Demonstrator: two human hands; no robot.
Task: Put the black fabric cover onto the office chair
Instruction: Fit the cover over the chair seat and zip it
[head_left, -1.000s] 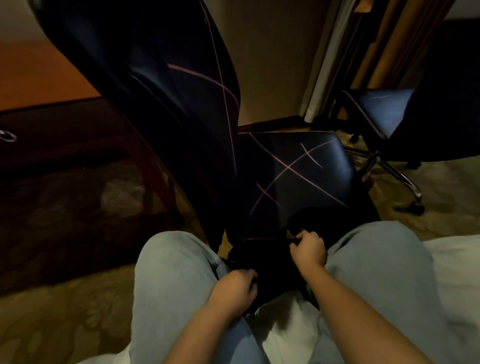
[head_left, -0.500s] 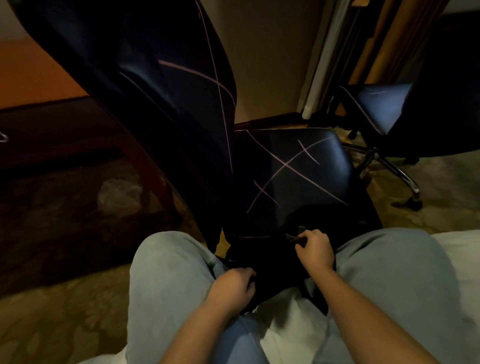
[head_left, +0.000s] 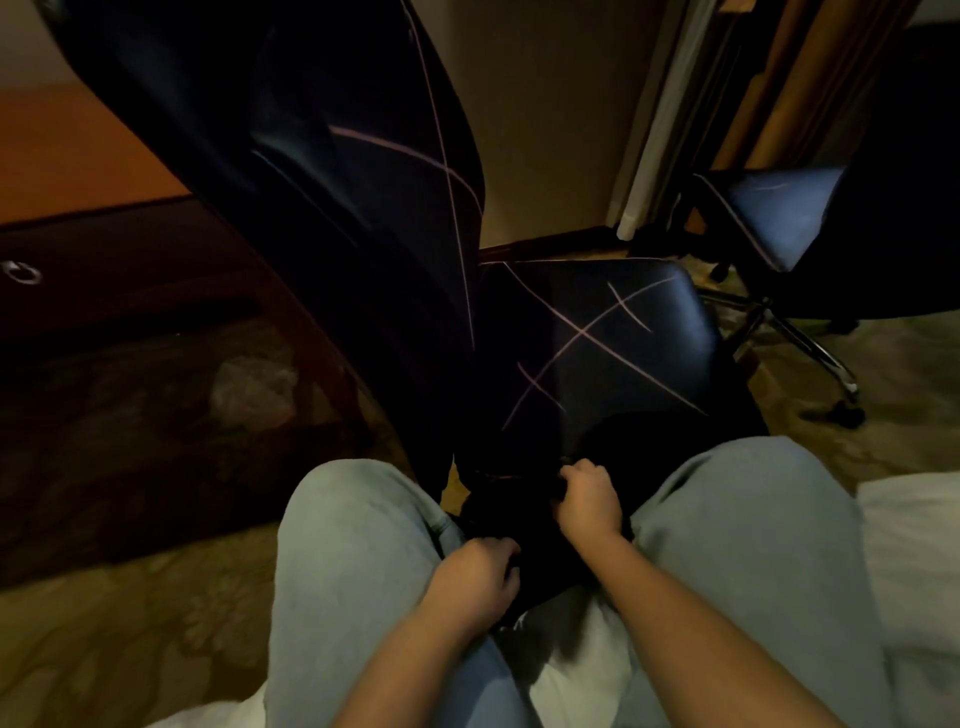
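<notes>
Two hands clench the black fabric cover (head_left: 540, 538): right hand (head_left: 588, 500) at the near seat edge of the office chair (head_left: 597, 338), left hand (head_left: 475, 578) closer in. The seat runs away beyond both.

no readable text, labels or numbers, dim view may hide some

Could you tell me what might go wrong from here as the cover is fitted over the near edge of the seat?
1. Both the left hand and the right hand grip the black fabric cover, bunched at the near edge of the office chair seat. Uneven pulling might leave it crooked or wrinkled there.
2. The fabric and seat are both dark in dim light, so the hem could be misjudged and slip off the edge.
</notes>
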